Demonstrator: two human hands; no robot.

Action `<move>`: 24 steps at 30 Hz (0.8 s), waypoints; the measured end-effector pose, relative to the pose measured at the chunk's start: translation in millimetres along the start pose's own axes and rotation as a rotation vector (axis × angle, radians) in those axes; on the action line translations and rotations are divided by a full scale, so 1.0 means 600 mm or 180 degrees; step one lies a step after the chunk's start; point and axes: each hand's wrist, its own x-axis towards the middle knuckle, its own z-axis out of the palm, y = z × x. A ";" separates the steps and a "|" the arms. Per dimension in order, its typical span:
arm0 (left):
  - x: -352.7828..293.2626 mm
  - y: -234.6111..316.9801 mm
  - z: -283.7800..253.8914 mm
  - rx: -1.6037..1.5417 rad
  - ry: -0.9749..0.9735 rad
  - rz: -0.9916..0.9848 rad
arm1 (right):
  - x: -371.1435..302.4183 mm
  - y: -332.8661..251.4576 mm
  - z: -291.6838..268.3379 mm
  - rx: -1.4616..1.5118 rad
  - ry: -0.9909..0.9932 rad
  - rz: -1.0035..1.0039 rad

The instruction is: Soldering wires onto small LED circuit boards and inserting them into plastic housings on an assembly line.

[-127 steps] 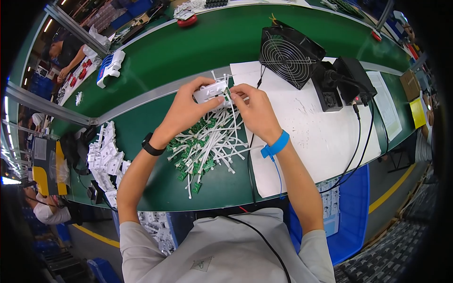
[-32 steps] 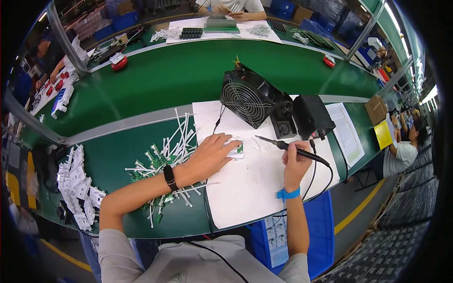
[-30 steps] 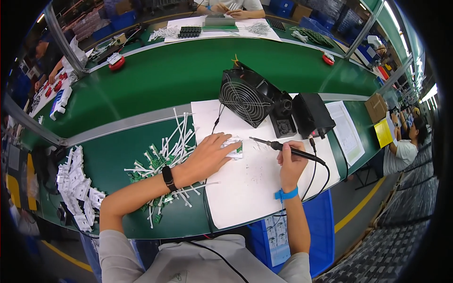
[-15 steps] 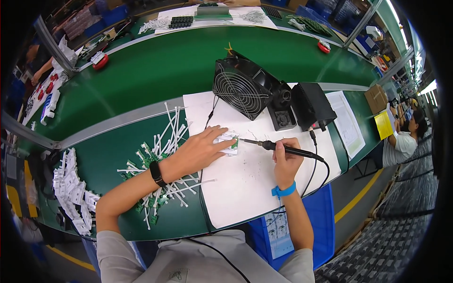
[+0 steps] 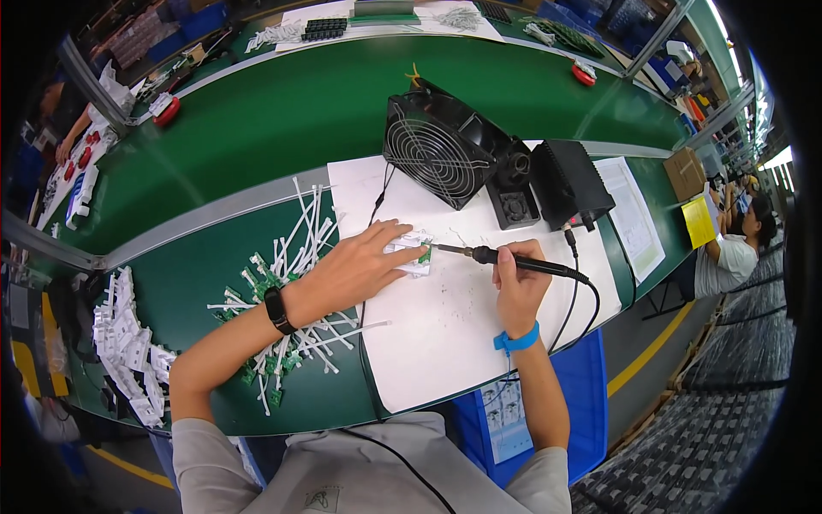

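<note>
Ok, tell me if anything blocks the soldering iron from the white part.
Nothing visible. The right hand holds the soldering iron with its tip at the green board on the white part. The left hand partly covers that part, close beside the tip. Contact is too small to tell.

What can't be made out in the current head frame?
Head view: left part of the white plastic piece, hidden by the left hand.
Head view: whether the tip of the soldering iron touches the green board; too small to tell.
Head view: part of the blue bin, hidden by the green table.
Head view: top of the grey box, cut off by the upper edge.
</note>
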 end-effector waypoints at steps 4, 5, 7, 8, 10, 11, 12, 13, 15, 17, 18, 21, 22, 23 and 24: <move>-0.001 0.000 0.001 0.0001 0.0008 0.0005 | 0.001 -0.001 -0.004 -0.0102 -0.0025 0.0029; 0.000 0.000 0.000 0.0101 0.0061 0.0073 | 0.002 -0.002 -0.004 -0.0116 -0.0053 -0.0027; 0.001 0.001 -0.001 0.0101 0.0054 0.0064 | 0.003 -0.002 -0.005 -0.0128 -0.0081 -0.0066; 0.001 0.000 -0.001 0.0111 0.0055 0.0059 | 0.005 -0.001 -0.006 -0.0320 -0.0157 -0.0265; 0.002 -0.001 -0.001 0.0089 0.0040 0.0040 | 0.006 -0.005 -0.005 -0.0504 -0.0236 -0.0451; 0.002 -0.001 0.000 0.0067 0.0036 0.0035 | 0.005 -0.011 -0.004 -0.0605 -0.0286 -0.0494; 0.003 -0.001 0.000 0.0060 0.0024 0.0029 | 0.005 -0.016 -0.002 -0.0704 -0.0336 -0.0538; 0.004 -0.001 0.000 0.0059 0.0023 0.0025 | 0.007 -0.019 -0.001 -0.0701 -0.0335 -0.0524; 0.006 0.001 -0.002 0.0055 0.0008 0.0034 | 0.009 -0.022 0.001 -0.0730 -0.0268 -0.0655; 0.006 0.003 -0.006 0.0090 -0.0013 0.0041 | 0.009 -0.020 -0.002 -0.0747 -0.0236 -0.0545; 0.005 0.002 -0.005 0.0093 -0.0021 0.0042 | 0.008 -0.019 -0.003 -0.0764 -0.0214 -0.0445; 0.004 0.001 -0.002 0.0092 0.0009 0.0096 | -0.003 -0.002 -0.005 -0.0396 0.0229 -0.0243; 0.004 0.003 -0.004 0.0069 -0.0034 0.0040 | -0.007 0.001 -0.005 -0.0398 0.0236 -0.0243; 0.004 0.004 -0.004 0.0042 -0.0072 -0.0014 | -0.010 0.003 -0.006 -0.0264 0.0281 -0.0209; 0.005 0.004 -0.003 0.0038 -0.0071 -0.0005 | -0.012 0.007 -0.007 -0.0130 0.0325 -0.0176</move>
